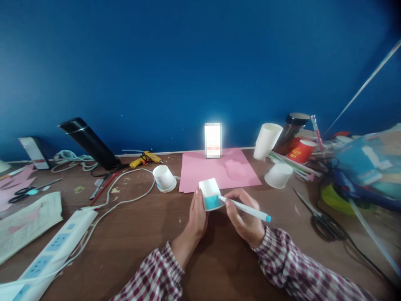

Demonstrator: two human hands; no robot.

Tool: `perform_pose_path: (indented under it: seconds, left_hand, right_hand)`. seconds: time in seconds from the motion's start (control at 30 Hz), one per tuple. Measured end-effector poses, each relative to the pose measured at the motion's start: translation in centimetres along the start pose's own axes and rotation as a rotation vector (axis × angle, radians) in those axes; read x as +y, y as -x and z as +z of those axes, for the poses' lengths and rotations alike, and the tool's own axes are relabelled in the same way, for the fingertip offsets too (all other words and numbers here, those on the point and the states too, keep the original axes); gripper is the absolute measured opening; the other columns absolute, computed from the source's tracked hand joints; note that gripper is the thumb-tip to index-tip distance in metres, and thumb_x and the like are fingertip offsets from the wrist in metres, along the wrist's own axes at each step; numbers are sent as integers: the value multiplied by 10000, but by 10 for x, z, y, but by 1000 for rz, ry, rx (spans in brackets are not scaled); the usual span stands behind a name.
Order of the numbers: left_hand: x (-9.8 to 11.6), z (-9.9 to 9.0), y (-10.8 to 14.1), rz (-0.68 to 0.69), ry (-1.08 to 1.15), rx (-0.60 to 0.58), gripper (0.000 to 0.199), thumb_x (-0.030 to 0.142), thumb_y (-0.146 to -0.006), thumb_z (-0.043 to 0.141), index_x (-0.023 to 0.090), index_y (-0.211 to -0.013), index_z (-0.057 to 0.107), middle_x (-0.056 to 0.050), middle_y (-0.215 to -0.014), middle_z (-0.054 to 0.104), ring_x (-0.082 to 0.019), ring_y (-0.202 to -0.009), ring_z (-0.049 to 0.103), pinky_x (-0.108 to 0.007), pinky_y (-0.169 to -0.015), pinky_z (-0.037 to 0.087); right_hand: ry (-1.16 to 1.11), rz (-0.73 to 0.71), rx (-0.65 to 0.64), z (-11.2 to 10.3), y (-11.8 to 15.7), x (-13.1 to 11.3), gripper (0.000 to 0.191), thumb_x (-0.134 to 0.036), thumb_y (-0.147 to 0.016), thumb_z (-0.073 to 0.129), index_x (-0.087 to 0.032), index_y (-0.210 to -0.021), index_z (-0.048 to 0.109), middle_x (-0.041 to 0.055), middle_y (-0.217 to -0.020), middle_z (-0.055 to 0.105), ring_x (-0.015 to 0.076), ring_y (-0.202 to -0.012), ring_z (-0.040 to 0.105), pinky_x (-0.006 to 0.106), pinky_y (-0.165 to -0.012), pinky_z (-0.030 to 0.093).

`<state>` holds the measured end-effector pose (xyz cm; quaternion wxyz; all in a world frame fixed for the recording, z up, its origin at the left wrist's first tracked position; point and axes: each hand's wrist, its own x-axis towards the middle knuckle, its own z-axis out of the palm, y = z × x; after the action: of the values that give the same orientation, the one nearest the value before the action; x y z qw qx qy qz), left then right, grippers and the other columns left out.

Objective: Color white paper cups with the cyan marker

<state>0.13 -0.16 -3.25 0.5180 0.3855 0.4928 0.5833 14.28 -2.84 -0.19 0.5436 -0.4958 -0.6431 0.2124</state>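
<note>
In the middle of the head view, my left hand (198, 212) is closed around the left side of a small white paper cup (209, 186). A blue coloured band covers the cup's lower part as I see it. My right hand (244, 216) grips a white marker pen (249, 210) with a blue end. The marker's tip touches the cup, or nearly so, beside the blue band; I cannot tell exactly. Another white paper cup (164, 177), with blue along its lower edge, stands upside down to the left of my hands.
Pink paper sheets (194, 167) lie beneath a bright phone (213, 142). White cups (278, 174), a red cup (301, 151) and a jar (290, 129) stand right, near black scissors (324, 225). Left are a power strip (53, 251), cables, a yellow glue gun (145, 159) and a black bottle (90, 142).
</note>
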Motion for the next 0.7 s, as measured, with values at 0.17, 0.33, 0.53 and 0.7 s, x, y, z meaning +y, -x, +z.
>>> perform_pose_path:
  seconds: [0.17,0.33,0.53,0.7]
  left_hand:
    - [6,8,-2,-138,203,-24,342,474,-805,533,172,-923,641,-97,-864,691,-289,-954,606,-368,-788,484]
    - [6,16,-4,-244,418,-87,408,544,-805,519,157,-891,615,-48,-776,664,-193,-735,605,-309,-700,478]
    - [4,14,-4,-253,433,-62,373,534,-807,531,166,-799,589,3,-664,615,-138,-606,547,-270,-638,442]
    - [4,14,-4,-227,419,-82,366,521,-828,511,166,-768,577,7,-637,590,-131,-592,521,-255,-598,419]
  right_hand:
    - [-96,28,-32,-1,2,2,44,-204,-815,557,-183,-778,565,-12,-615,574,106,-507,505,218,-476,405]
    - [-193,49,-19,-1,1,3,34,-213,-837,542,-186,-818,553,-21,-619,548,98,-502,474,213,-464,382]
    - [-107,37,-44,-1,0,0,53,-189,-812,553,-180,-760,560,-23,-591,537,102,-502,473,217,-474,384]
    - [-118,43,-60,-1,1,0,54,-185,-811,548,-180,-758,555,-28,-587,531,100,-499,466,212,-469,377]
